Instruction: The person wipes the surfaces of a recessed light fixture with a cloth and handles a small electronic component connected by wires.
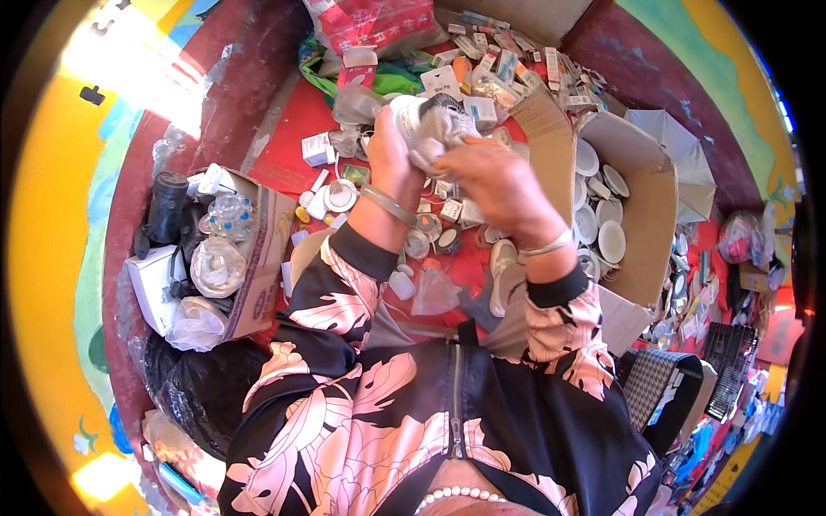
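My left hand (391,155) grips a round white light fitting (406,116) by its side, holding it up above the red cloth. A dark ribbed part (442,102) shows at the fitting's far side. Closed on a crumpled grey rag (443,133), my right hand (495,181) presses it against the fitting. The rag hides much of the fitting, and some fingertips are covered. Below my hands, small white round fittings (341,196), a white box (318,150) and loose plastic bags (435,291) lie on the red cloth (288,168).
On the right, an open cardboard box (641,258) holds several round white fittings (612,242). A carton (262,258) at the left is filled with bagged and dark items. Many small packages (508,69) are heaped at the far side, beside a red and white bag (374,24).
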`<action>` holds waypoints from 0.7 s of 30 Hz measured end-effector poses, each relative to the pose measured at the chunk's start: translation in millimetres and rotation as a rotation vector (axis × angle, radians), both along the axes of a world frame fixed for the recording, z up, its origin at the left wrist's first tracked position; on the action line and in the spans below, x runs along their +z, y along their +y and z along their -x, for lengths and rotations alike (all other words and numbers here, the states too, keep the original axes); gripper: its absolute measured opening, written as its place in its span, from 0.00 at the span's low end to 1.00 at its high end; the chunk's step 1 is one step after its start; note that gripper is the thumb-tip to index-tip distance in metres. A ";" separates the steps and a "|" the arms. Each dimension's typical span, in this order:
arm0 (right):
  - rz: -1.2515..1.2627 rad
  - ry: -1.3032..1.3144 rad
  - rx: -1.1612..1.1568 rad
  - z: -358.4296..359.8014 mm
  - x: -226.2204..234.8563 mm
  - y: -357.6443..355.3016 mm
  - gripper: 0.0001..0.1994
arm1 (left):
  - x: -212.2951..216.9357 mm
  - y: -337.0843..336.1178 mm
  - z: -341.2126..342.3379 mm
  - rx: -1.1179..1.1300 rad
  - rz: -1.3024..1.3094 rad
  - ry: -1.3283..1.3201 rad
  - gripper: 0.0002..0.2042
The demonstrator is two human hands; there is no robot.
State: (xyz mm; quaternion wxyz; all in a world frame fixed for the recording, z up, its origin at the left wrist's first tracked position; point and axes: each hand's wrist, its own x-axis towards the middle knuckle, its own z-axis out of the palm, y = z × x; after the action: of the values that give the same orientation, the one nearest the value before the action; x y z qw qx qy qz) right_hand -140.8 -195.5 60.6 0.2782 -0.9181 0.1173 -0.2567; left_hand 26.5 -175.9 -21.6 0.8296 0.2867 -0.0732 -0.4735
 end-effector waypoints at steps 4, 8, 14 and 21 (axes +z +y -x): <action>-0.677 -0.594 -0.186 57.2 8.5 -35.1 0.13 | 0.3 -2.3 -3.7 -0.005 0.037 -0.072 0.23; -1.146 -1.129 -0.154 111.8 1.9 -72.9 0.17 | 14.9 -3.5 -0.4 0.013 -0.051 0.105 0.21; -1.332 -1.173 0.263 124.8 -22.5 -98.0 0.20 | 10.1 -3.7 -0.9 -0.076 0.051 0.214 0.17; -1.347 -1.141 -0.287 47.3 29.8 -28.3 0.22 | 8.7 -3.4 7.2 -0.229 0.169 0.255 0.16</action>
State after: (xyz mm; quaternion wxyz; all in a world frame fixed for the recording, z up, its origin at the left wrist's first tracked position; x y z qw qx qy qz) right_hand -188.1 -223.7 90.4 0.7396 -0.2692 0.2008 -0.5832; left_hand 19.3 -179.4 -12.9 0.7939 0.1437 -0.0393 -0.5895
